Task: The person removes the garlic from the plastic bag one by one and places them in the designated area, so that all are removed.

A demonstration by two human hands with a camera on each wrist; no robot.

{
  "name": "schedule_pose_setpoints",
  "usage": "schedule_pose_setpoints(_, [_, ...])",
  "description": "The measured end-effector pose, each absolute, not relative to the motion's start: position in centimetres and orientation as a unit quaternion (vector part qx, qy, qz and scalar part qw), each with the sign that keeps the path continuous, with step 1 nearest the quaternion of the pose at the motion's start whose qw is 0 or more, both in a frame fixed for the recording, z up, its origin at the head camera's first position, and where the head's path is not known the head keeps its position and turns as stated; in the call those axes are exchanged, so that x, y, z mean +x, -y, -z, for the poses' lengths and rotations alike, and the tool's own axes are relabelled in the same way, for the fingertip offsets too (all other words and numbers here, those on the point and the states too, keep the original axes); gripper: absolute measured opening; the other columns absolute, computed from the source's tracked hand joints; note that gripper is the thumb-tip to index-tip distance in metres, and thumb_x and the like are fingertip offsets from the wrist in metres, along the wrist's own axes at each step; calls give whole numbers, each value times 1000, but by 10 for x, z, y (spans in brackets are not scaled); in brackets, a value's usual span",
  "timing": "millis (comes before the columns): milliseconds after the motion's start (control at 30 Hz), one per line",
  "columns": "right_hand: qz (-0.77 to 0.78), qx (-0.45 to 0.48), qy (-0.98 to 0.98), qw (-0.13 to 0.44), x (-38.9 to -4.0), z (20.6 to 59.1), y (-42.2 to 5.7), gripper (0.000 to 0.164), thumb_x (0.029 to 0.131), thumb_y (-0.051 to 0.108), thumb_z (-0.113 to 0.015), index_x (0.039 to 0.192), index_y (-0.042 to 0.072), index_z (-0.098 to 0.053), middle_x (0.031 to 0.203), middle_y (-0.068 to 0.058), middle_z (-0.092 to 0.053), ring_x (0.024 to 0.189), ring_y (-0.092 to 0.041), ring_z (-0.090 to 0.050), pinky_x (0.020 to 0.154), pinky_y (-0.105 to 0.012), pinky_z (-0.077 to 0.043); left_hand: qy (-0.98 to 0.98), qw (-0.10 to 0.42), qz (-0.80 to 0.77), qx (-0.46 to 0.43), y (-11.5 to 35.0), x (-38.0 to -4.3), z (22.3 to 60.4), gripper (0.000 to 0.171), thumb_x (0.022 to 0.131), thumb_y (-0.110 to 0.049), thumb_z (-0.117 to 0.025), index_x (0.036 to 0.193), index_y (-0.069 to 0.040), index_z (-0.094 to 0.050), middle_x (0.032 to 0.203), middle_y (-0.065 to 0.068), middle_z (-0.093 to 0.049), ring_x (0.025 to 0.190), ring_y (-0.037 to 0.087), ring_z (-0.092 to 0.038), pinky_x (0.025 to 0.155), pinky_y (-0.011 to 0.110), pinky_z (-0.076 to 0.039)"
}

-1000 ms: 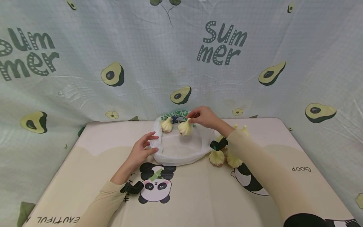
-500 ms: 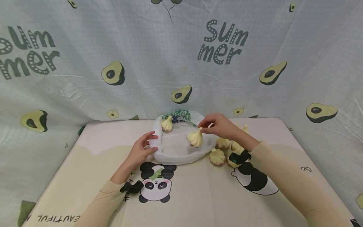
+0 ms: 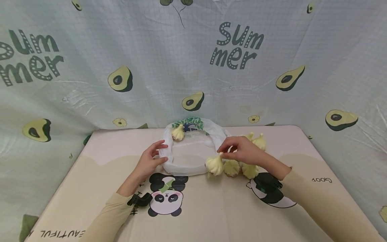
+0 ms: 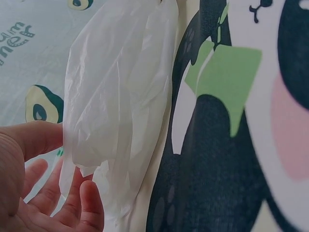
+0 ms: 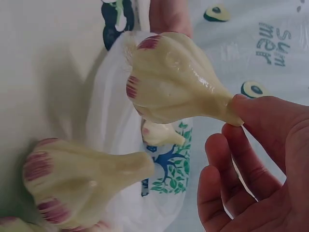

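My right hand (image 3: pixel 242 151) pinches a garlic bulb (image 3: pixel 214 165) by its stem, between thumb and fingertips. The bulb hangs over the front right rim of a white plastic bag (image 3: pixel 184 170); purple streaks mark its base in the right wrist view. My left hand (image 3: pixel 149 159) holds the bag's left side, its thumb (image 4: pixel 41 137) and fingers at the thin plastic. Inside the bag's back left lies another garlic bulb (image 3: pixel 177 133). Several more bulbs cluster right of the bag, among them a front bulb (image 3: pixel 231 168) and a back bulb (image 3: pixel 260 142), partly hidden by my right hand.
The table is covered with a cream cloth (image 3: pixel 211 211) printed with pandas. A hanging curtain (image 3: pixel 151 67) with avocado prints stands right behind the bag and the table's back edge.
My right hand has moved right and toward me with its garlic bulb, from over the bag's back to the front right rim. The left hand has stayed on the bag.
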State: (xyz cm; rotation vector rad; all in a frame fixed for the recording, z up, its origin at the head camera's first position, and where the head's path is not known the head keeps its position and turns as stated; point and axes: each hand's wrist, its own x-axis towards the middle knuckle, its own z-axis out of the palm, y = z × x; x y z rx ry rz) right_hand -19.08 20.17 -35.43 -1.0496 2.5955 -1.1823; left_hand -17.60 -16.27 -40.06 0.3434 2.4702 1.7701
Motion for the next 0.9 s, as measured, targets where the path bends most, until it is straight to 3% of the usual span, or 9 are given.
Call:
schedule_pose_setpoints(333, [392, -358, -846, 48, -182, 379, -213, 10, 88, 11, -76, 98, 12, -77, 93, 1, -71, 82, -10, -60, 70, -28, -52, -801, 40, -587, 113, 169, -191, 424, 66, 90, 5, -66, 149, 1, -38, 140, 23, -51, 116, 39, -49, 79, 24, -43])
schedule_pose_setpoints(600, [365, -378, -851, 18, -182, 390, -215, 12, 85, 12, -79, 97, 16, -77, 92, 12, -68, 78, -13, -58, 68, -31, -49, -799, 39, -589, 111, 172, -199, 440, 69, 90, 1, -68, 151, -5, -37, 142, 18, -52, 121, 37, -48, 85, 27, -43])
schedule_pose_setpoints(900, [340, -397, -852, 15, -179, 386, -219, 12, 87, 14, -77, 98, 17, -77, 92, 13, -67, 76, -16, -57, 68, -31, -48, -800, 39, -588, 111, 171, -198, 439, 68, 90, 0, -69, 151, -7, -40, 141, 17, -53, 118, 35, -49, 83, 25, -44])
